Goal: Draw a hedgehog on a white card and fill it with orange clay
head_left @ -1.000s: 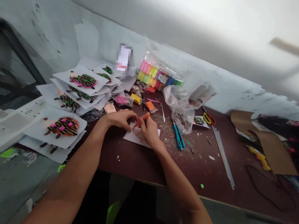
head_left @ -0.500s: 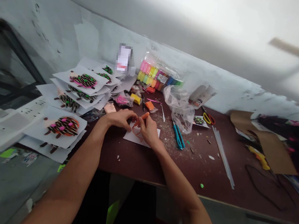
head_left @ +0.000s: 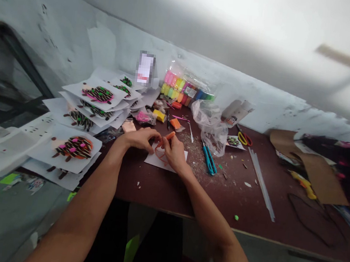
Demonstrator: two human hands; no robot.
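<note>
A white sheet of paper (head_left: 151, 159) lies on the table in front of me, with an outline of thin orange modelling clay (head_left: 163, 159) on it. My right hand (head_left: 175, 152) is closed on a lump of orange clay (head_left: 170, 135), which sticks out above its thumb and forefinger. A strand of the clay runs down to the paper. At the sheet's left edge, my left hand (head_left: 144, 138) is curved, its thumb apart from its forefinger. Its fingertips are close to the strand; whether they touch it is unclear.
Paper sheets with clay hedgehogs (head_left: 97, 93) are piled at left beside a white power strip (head_left: 8, 142). Behind stand clay packs (head_left: 182, 90), a yellow clay block (head_left: 158, 115) and a plastic bag (head_left: 213, 135). Rightward lie a teal cutter (head_left: 209, 159), scissors (head_left: 244, 138), glue sticks (head_left: 261, 186) and a glue gun (head_left: 303, 184).
Both hands stay in almost the same place. My right hand has shifted only very slightly over the paper, with the orange clay still in it.
</note>
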